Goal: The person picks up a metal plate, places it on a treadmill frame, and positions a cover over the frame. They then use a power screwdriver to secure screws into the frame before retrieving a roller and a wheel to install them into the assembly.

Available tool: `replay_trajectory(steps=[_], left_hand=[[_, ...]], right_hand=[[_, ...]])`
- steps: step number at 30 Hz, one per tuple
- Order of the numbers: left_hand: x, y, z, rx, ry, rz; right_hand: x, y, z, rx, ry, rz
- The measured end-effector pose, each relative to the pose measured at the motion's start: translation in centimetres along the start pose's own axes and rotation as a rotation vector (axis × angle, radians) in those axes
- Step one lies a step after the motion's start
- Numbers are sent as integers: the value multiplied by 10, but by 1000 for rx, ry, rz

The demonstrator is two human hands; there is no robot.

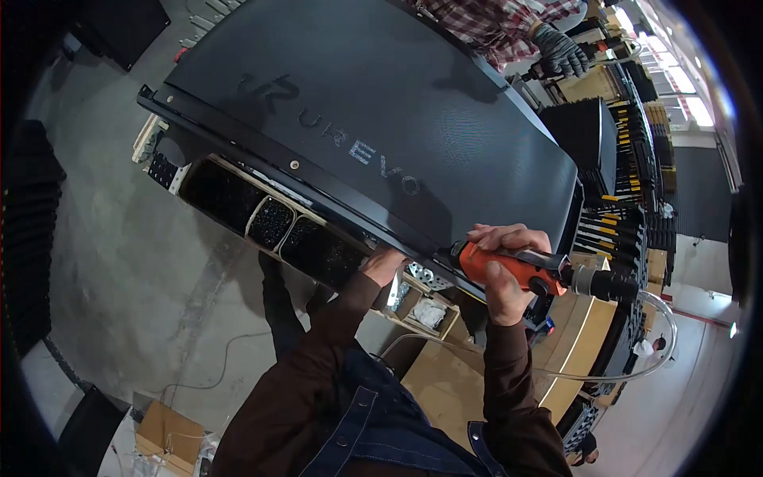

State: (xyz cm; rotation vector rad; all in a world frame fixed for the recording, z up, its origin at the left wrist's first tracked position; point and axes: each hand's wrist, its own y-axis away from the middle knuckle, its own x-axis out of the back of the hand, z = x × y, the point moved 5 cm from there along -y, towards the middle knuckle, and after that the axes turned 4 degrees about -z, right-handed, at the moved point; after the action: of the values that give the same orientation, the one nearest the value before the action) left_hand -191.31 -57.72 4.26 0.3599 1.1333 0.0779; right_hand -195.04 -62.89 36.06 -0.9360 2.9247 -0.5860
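A treadmill with a black belt (350,87) marked UREVO lies in front of me. My right hand (505,258) is wrapped round an orange power screwdriver (517,269), whose clear hose curves away to the right. The driver's tip meets the black side rail (334,191) near its right end. My left hand (387,265) reaches in at the near edge of the rail, just left of the tip; its fingers are mostly hidden there. Brass-coloured screw heads (295,164) show along the rail.
Below the rail hangs a divided bin (278,253) of small dark parts. A wooden box (413,306) holds a white cloth. Across the treadmill, a co-worker's gloved hand (563,52) holds a tool. Dark stacked parts (628,159) fill the right. A cable (226,350) crosses the floor.
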Motion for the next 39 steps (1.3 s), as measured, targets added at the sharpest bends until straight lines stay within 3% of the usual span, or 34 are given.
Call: replay_trajectory(steps=[7, 10, 12, 14, 16, 17, 20, 21, 23, 24, 26, 27, 30, 32, 33, 35, 37, 39], left_hand=[[-19, 14, 27, 78, -255, -63], [-5, 25, 26, -52, -499, -125], [3, 38, 18, -2, -353, 146], [9, 54, 30, -40, -667, 208], [73, 61, 13, -325, -1214, 484], [79, 76, 33, -298, -1069, 490], [101, 138, 127, -428, -1194, 583], [110, 153, 160, -551, -1412, 631], [139, 166, 209, -424, -1456, 820], [158, 164, 220, -433, -1532, 837], [178, 155, 249, -419, -1639, 882], [180, 153, 262, -382, -1665, 911], [203, 142, 283, -251, -1661, 997], [215, 136, 282, -217, -1699, 981], [218, 138, 279, -142, -1707, 979], [209, 136, 280, -66, -1732, 951], [183, 143, 278, -198, -1865, 918], [163, 144, 265, -360, -1932, 689]], right_hand=[[-5, -2, -8, -72, 61, 9], [3, -3, -8, -160, -96, 129], [-7, 3, -2, -96, -33, 274], [-24, 13, -5, -88, 157, 476], [-30, 8, -6, -88, 158, 218], [-30, 5, -10, -74, 175, 132], [-13, 0, -6, -135, 45, 346], [-19, 1, -4, -142, 44, 352], [-23, 12, -5, -140, 152, 594], [-30, 14, -8, -97, 297, 575], [-42, 9, -14, -33, 417, 246], [-37, 7, -15, -72, 322, 242], [-18, 5, -8, -175, 73, 691], [-42, 10, -16, -169, 314, 780], [-53, 7, -25, -160, 537, 555], [-46, 9, -26, -112, 508, 395], [-18, 15, -27, -125, 140, 674], [18, 34, -24, -99, -215, 948]])
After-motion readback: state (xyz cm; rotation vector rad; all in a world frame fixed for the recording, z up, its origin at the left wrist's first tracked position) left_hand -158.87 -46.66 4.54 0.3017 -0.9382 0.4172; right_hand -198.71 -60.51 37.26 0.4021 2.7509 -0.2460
